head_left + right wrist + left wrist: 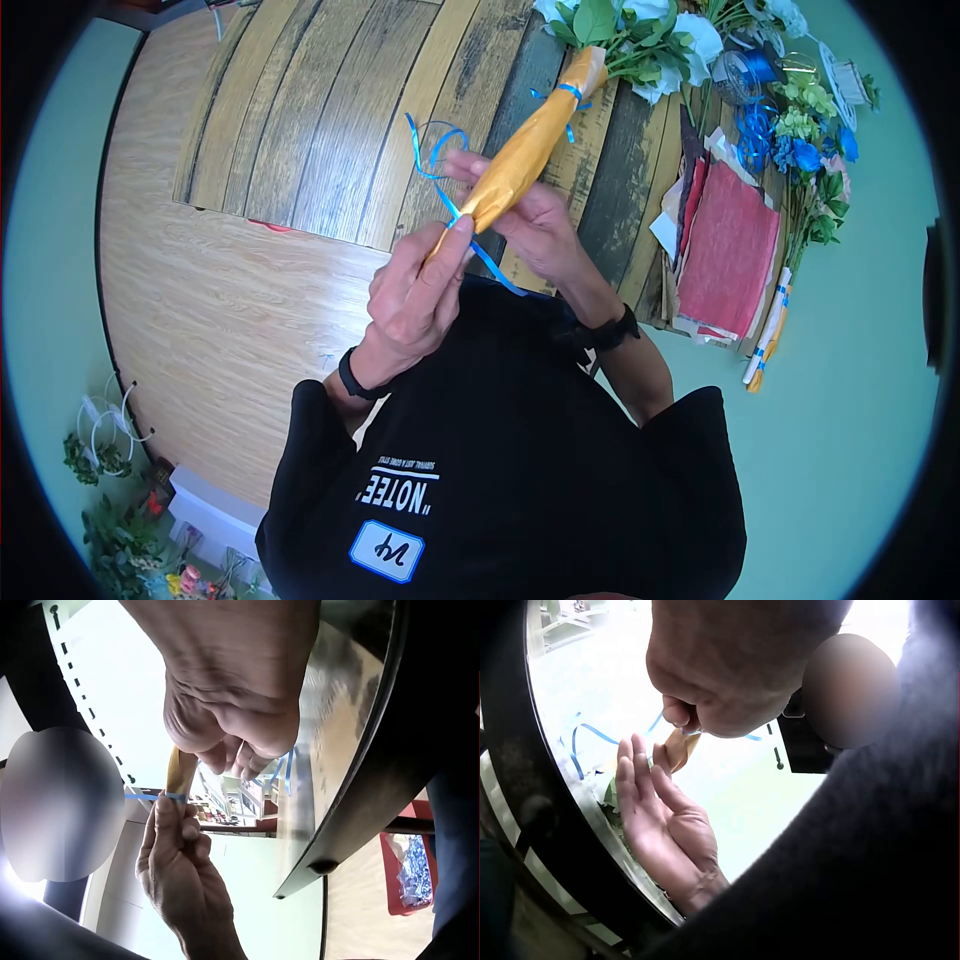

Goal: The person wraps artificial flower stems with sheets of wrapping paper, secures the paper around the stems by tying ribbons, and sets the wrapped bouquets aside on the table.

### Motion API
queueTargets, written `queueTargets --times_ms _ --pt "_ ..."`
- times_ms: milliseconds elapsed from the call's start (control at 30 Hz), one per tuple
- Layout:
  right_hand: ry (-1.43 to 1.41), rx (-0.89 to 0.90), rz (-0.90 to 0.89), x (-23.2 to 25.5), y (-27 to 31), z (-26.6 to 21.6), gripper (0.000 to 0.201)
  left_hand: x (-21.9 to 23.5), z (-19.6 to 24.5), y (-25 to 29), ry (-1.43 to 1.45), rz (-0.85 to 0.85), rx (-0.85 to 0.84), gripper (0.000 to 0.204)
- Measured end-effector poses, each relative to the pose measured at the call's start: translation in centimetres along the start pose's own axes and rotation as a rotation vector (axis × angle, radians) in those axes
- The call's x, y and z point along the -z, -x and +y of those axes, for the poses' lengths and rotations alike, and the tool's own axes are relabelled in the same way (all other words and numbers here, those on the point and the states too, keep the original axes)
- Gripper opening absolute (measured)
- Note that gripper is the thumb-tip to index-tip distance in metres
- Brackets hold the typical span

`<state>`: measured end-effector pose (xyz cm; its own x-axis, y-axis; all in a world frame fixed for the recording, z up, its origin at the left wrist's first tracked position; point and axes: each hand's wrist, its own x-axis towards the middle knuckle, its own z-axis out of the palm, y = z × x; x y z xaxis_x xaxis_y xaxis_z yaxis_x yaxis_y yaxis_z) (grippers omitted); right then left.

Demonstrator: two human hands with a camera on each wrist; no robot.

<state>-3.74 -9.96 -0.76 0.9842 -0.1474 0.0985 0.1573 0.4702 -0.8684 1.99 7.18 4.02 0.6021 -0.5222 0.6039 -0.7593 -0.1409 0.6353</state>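
Note:
A bouquet of white flowers (697,42) with green leaves lies toward the table's far side, its stems wrapped in a long taper of orange-yellow paper (525,150). My left hand (410,300) pinches the narrow end of this wrap, thumb on top, where a blue ribbon (447,203) crosses it. Loose ribbon ends stick out on both sides. Beside and partly behind the wrap is my right hand (540,228). In the left wrist view the right palm (664,840) faces up with extended fingers close to the paper. Another blue ribbon tie circles the wrap near the flowers.
Red and white wrapping sheets (728,250) are stacked on the right of the wooden table (330,110). Beyond them lie a slim wrapped flower stem (770,335), blue flowers (806,155) and ribbon spools (735,78). A red bin (409,859) stands below the table.

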Motion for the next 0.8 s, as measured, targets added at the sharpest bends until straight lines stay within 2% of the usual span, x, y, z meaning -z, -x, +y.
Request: queueTargets --times_ms 100,233,333,400,433,533,600,633,700,800 --pt "0.014 0.093 -0.037 -0.9 -1.0 0.5 0.046 -0.6 0.8 -0.1 0.027 0.016 0.010 0.042" --pt "0.077 0.067 -0.078 -1.1 -2.0 0.9 0.050 -1.1 1.6 -0.6 0.074 0.023 0.083 0.042" --pt "-0.072 0.149 -0.174 -1.5 -3.0 0.7 0.047 -1.1 1.6 -0.8 0.091 0.013 0.091 0.041" --pt "0.122 0.203 -0.249 -1.3 -3.4 0.7 0.043 -1.0 1.4 -0.7 0.087 0.014 0.086 0.040" --pt "0.122 0.203 -0.251 -1.1 -3.3 0.7 0.043 -0.9 1.3 -0.7 0.086 0.016 0.086 0.040" --pt "0.281 0.191 -0.214 -0.8 -2.5 0.5 0.032 -0.7 1.0 -0.8 0.114 0.014 0.098 0.040" --pt "0.146 0.033 -0.033 -1.2 -1.3 0.4 0.027 -0.6 0.8 -0.9 0.145 0.034 0.100 0.040" --pt "0.147 0.033 -0.029 -1.3 -0.6 0.3 0.027 -0.5 0.5 -0.9 0.147 0.032 0.099 0.040" --pt "0.196 -0.063 0.095 -1.3 0.7 0.0 0.021 -0.4 -0.1 -0.7 0.156 0.029 0.109 0.039" --pt "0.290 -0.140 0.118 -0.6 2.3 -0.6 0.020 -0.3 -0.3 -1.0 0.157 0.029 0.096 0.038"
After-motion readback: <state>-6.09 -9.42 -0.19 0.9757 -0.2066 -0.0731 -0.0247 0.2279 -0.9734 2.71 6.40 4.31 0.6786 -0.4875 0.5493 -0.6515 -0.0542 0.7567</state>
